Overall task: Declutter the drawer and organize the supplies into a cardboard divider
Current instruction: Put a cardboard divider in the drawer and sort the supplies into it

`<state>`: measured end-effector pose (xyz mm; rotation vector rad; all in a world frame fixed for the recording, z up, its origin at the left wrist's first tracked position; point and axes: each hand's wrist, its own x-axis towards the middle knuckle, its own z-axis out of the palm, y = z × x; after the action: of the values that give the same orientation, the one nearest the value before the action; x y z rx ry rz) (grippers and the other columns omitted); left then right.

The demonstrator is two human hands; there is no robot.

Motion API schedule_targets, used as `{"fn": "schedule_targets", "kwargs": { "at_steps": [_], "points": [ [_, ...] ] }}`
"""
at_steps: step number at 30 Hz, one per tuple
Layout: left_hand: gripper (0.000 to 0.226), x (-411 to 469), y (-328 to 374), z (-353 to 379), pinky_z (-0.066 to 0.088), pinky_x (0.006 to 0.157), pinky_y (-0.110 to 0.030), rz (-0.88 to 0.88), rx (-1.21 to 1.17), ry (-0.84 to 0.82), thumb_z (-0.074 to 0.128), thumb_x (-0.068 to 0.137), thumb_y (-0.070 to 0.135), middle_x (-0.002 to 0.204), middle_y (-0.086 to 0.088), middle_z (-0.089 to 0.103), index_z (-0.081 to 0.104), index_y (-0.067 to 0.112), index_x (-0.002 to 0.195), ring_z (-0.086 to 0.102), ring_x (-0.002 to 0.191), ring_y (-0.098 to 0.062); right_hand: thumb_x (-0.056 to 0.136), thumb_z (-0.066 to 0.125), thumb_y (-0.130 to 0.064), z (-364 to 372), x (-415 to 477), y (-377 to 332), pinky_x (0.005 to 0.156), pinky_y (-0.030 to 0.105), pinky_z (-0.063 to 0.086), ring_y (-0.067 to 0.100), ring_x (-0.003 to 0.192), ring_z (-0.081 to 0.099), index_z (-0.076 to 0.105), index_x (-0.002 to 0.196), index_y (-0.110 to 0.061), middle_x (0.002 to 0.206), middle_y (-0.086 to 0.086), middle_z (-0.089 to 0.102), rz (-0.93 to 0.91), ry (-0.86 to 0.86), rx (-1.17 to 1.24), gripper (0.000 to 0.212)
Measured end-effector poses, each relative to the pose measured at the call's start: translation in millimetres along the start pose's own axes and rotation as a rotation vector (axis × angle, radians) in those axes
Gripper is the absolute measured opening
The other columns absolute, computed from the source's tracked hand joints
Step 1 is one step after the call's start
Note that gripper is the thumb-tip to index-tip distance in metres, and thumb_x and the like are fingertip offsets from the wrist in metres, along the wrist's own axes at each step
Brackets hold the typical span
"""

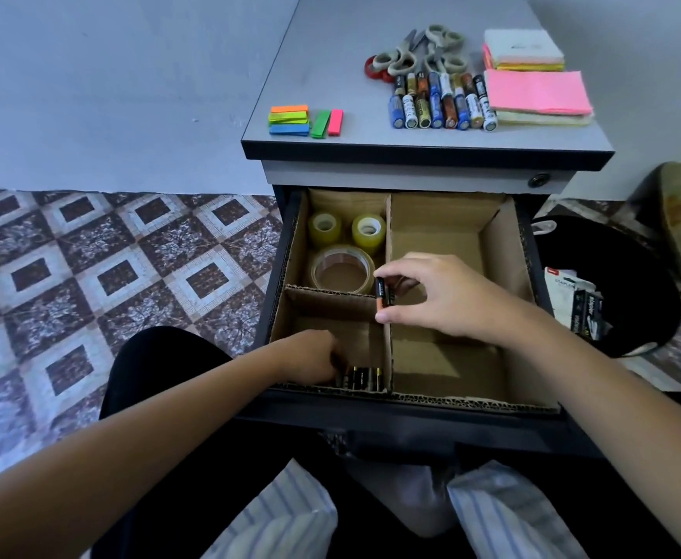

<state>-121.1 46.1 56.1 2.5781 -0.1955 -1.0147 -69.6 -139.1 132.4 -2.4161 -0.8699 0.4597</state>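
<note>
The right hand (pixel 431 296) has its grip clamped on a black-and-orange battery (pixel 381 296), pinched upright between thumb below and fingertips above. A second dark battery may sit just behind it; that is hard to tell. The hand hovers over the middle wall of the cardboard divider (pixel 389 357), which fills the open drawer (pixel 371 413).

The left hand (pixel 310 353) reaches down into the near-left compartment, knuckles up and fingers hidden. I cannot tell whether its grip is closed on anything. Just beside its fingers, about four standing batteries (pixel 365 377) line up against the compartment's near wall, next to the middle wall.

The far-left compartment holds three tape rolls (pixel 342 272): two small yellowish ones side by side at the back, and one larger clear one in front.

Above the drawer, the grey counter (pixel 330 74) carries the remaining supplies. About sixteen loose batteries (pixel 441 102) lie in two rows of eight. Behind them are what look like three pairs of grey-handled scissors (pixel 423 50), overlapping, with one red tape roll (pixel 371 68) touching them on the left. Near the left front edge lie the sticky flags (pixel 289 119): one small stack plus two separate strips, green and pink. On the right are two piles of note pads (pixel 538 92), the nearer one topped in pink.
</note>
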Motion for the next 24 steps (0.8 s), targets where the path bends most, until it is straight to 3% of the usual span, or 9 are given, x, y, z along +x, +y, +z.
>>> {"fn": "schedule_targets", "kwargs": {
  "at_steps": [5, 8, 12, 14, 16, 18, 21, 24],
  "points": [
    [0.037, -1, -2, -7, 0.045, 0.098, -0.035, -0.043, 0.025, -0.036, 0.044, 0.088, 0.008, 0.122, -0.007, 0.062, 0.062, 0.011, 0.120, 0.056, 0.113, -0.025, 0.078, 0.070, -0.043, 7, 5, 0, 0.081, 0.017, 0.038, 0.004, 0.104, 0.053, 0.054, 0.128, -0.025, 0.111, -0.015, 0.053, 0.004, -0.029, 0.032, 0.056],
    [0.039, -9, 3, -19, 0.042, 0.093, -0.026, -0.053, 0.031, -0.012, 0.042, 0.090, 0.007, 0.126, -0.008, 0.059, 0.057, 0.009, 0.126, 0.055, 0.113, -0.023, 0.078, 0.070, -0.043, 11, 7, -4, 0.083, 0.021, 0.043, 0.006, 0.104, 0.054, 0.054, 0.128, -0.026, 0.112, -0.012, 0.054, -0.002, -0.085, 0.032, 0.055],
    [0.034, -33, 1, -51, 0.051, 0.070, -0.024, -0.045, -0.069, 0.086, 0.042, 0.093, 0.009, 0.086, 0.000, 0.065, 0.058, 0.017, 0.122, 0.061, 0.072, -0.017, 0.079, 0.069, -0.044, 19, 11, -18, 0.093, 0.029, 0.045, 0.013, 0.109, 0.052, 0.053, 0.129, -0.023, 0.121, -0.003, 0.055, -0.035, -0.206, -0.043, 0.056],
    [0.028, -42, -5, -64, 0.049, 0.062, -0.019, -0.048, -0.118, 0.293, 0.044, 0.095, 0.013, 0.078, 0.004, 0.063, 0.059, 0.022, 0.117, 0.062, 0.072, -0.014, 0.080, 0.069, -0.043, 28, 15, -25, 0.088, 0.022, 0.042, 0.012, 0.111, 0.052, 0.050, 0.133, -0.020, 0.125, -0.002, 0.054, -0.049, -0.270, -0.078, 0.061],
    [0.026, -41, -15, -68, 0.044, 0.072, -0.021, -0.032, -0.093, 0.579, 0.044, 0.095, 0.016, 0.096, 0.001, 0.064, 0.060, 0.019, 0.116, 0.060, 0.088, -0.015, 0.081, 0.069, -0.040, 39, 22, -32, 0.082, 0.019, 0.041, 0.012, 0.108, 0.055, 0.049, 0.134, -0.017, 0.127, 0.000, 0.056, -0.061, -0.333, -0.081, 0.061],
    [0.030, -32, -24, -63, 0.039, 0.086, -0.024, -0.033, -0.121, 0.758, 0.045, 0.095, 0.018, 0.116, -0.005, 0.056, 0.057, 0.017, 0.122, 0.053, 0.107, -0.020, 0.082, 0.069, -0.039, 53, 32, -36, 0.081, 0.019, 0.040, 0.015, 0.108, 0.056, 0.048, 0.134, -0.014, 0.126, 0.003, 0.056, -0.074, -0.389, -0.123, 0.061],
    [0.040, -13, -37, -45, 0.034, 0.102, -0.032, -0.076, -0.196, 0.841, 0.046, 0.096, 0.021, 0.134, -0.010, 0.041, 0.046, 0.012, 0.135, 0.042, 0.124, -0.026, 0.084, 0.068, -0.035, 75, 48, -36, 0.074, 0.024, 0.046, 0.022, 0.096, 0.061, 0.057, 0.121, -0.006, 0.112, 0.009, 0.063, -0.095, -0.462, -0.217, 0.049],
    [0.049, -5, -39, -33, 0.026, 0.107, -0.026, -0.080, -0.283, 0.873, 0.043, 0.098, 0.019, 0.147, -0.009, 0.029, 0.031, 0.008, 0.144, 0.031, 0.135, -0.022, 0.085, 0.067, -0.030, 89, 58, -33, 0.063, 0.027, 0.042, 0.023, 0.078, 0.060, 0.064, 0.101, -0.001, 0.088, 0.008, 0.066, -0.104, -0.538, -0.324, 0.033]
  ]
}}
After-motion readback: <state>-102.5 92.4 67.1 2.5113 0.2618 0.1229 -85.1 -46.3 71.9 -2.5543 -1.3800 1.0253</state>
